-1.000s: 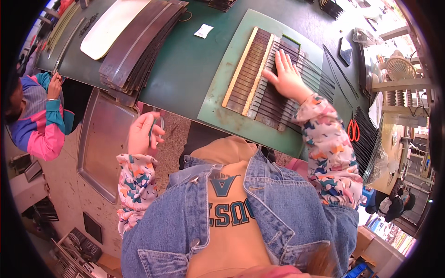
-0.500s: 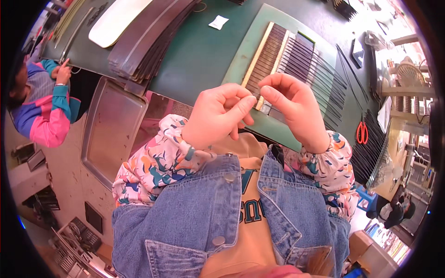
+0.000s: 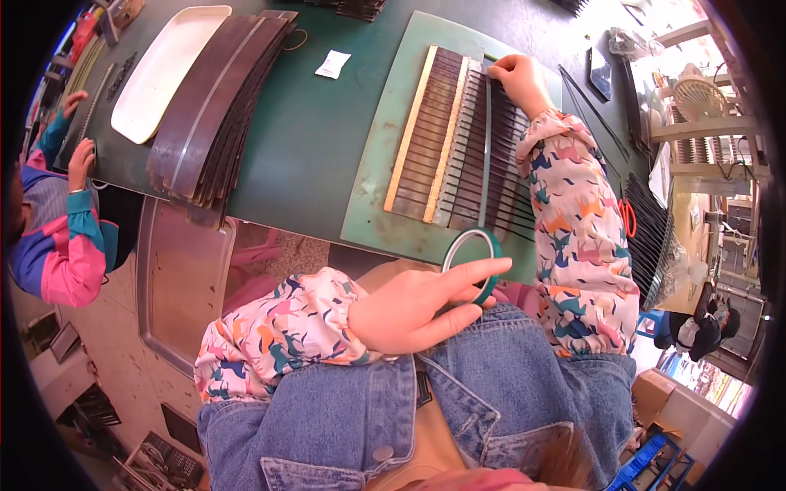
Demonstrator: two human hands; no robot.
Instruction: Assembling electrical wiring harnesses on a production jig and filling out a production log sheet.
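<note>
My left hand (image 3: 413, 309), low near the table's front edge, is closed on a roll of green tape (image 3: 495, 250). A narrow tape strip (image 3: 486, 155) runs from the roll up across a row of dark slats. At its far end my right hand (image 3: 521, 80) pinches it between thumb and fingers. The row of dark slats (image 3: 448, 94) lies side by side on a pale green board (image 3: 368, 192), with two yellowish bands (image 3: 412, 135) crossing it. Thin dark prongs extend from the slats to the right, partly under my right sleeve.
To the left are a stack of long dark strips (image 3: 214, 102), a white tray (image 3: 147, 98) and a small white packet (image 3: 333, 64). Red-handled scissors (image 3: 628, 218) and a phone (image 3: 600, 74) lie to the right. A co-worker (image 3: 61, 254) sits at the far left, beside a metal tray (image 3: 149, 299).
My hands, close together over the slats before, are now apart. The right has reached to the far end, and the left has dropped nearer my body. The tape roll and stretched strip now show.
</note>
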